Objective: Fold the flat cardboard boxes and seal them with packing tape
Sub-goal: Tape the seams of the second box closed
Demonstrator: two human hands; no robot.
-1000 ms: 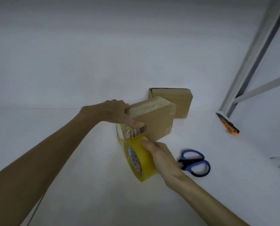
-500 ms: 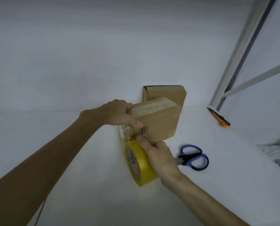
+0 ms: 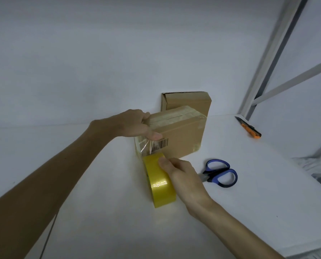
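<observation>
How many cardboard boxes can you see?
2. The taped box is held by the left hand, behind the tape roll. The other box stands behind it, against the wall. None seem hidden.

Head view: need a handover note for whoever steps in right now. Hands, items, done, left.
Left hand grips the box at its near top corner, thumb pressing the tape strip onto the front.
Right hand holds the tape roll, on edge just below the box.
Scissors lie right of the right hand; knife farther right by the frame; second box behind, against the wall.
Done: box folded, top seam taped.
Left: cut the strip, smooth it down. Second box's seal cannot be judged.
</observation>
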